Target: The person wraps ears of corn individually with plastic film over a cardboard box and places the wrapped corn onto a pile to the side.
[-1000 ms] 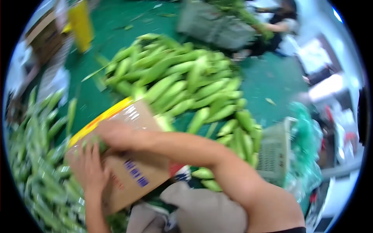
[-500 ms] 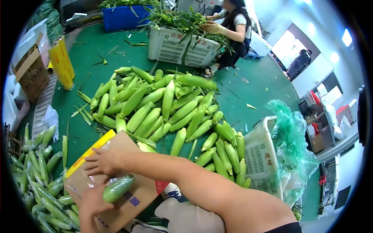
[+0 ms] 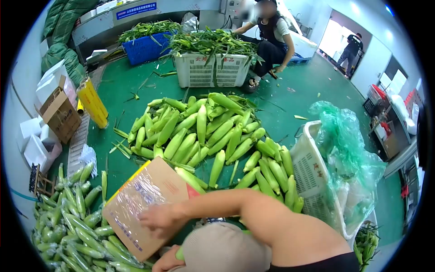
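Observation:
My right hand (image 3: 159, 220) is over the clear plastic film (image 3: 136, 199) that covers the cardboard box (image 3: 170, 179). Its fingers look stretched out, though slightly blurred. Low in the view, beside my knee, my left hand (image 3: 167, 260) is closed around a green ear of corn (image 3: 181, 254), most of which the knee hides. Beyond the box lies a heap of unwrapped corn ears (image 3: 199, 131). Film-wrapped corn ears (image 3: 77, 226) are piled to the left of the box.
A white crate (image 3: 312, 177) with green plastic bags (image 3: 346, 145) stands on the right. Ahead, a co-worker (image 3: 272, 41) squats behind a white basket (image 3: 210, 72) of husks, near a blue crate (image 3: 147, 47). Yellow film rolls (image 3: 93, 102) stand at left.
The wrapped ear has gone from my left hand, which has moved down to my knee and grips another ear. My right hand has left the film's yellow edge and moved down and right.

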`<state>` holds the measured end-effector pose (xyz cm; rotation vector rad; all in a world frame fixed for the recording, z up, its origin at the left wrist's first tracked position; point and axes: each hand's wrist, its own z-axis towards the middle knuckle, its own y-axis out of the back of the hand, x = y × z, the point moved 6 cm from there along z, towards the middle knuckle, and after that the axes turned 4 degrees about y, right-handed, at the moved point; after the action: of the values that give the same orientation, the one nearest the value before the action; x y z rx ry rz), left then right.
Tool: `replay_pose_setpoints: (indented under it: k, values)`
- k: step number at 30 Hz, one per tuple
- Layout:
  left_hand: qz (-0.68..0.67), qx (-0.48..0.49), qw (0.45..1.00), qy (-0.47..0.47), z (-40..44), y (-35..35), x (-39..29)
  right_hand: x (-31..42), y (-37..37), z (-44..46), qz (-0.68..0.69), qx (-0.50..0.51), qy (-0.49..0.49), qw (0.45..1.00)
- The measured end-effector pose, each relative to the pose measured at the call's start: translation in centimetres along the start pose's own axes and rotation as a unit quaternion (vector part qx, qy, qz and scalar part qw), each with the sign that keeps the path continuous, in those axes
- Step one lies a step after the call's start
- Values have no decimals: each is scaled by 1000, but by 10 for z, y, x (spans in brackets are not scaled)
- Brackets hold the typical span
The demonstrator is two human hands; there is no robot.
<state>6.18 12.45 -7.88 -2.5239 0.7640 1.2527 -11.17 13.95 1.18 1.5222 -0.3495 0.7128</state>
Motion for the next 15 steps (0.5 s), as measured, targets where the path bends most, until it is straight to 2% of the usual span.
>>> replay_pose_setpoints:
  k: [2, 5, 8, 9, 11, 12, 13, 15]
  values:
    - [-68, -41, 997, -11, -11, 1, 24, 56, -4, -40, 108, 65, -28, 992]
    - [-263, -152, 952, -43, -46, 2, 22, 55, -41, -62, 193, 140, -111, 965]
    - [-299, -164, 922, -185, -61, 24, 40, 43, -50, -68, 235, 149, -156, 948]
    - [-219, -250, 932, -142, -79, 39, 44, 40, -51, -70, 245, 145, -162, 945]
    - [-256, -439, 835, -210, -111, 55, 17, 44, -37, -60, 257, 130, -176, 941]
    - [-331, -514, 755, -237, -115, 71, 8, 46, -25, -40, 255, 115, -172, 944]
    - [-334, -523, 683, -386, -140, 68, -41, 55, -8, -20, 250, 93, -162, 950]
    - [-441, -617, 451, -470, -168, 87, -60, 88, 39, 16, 224, 33, -138, 964]
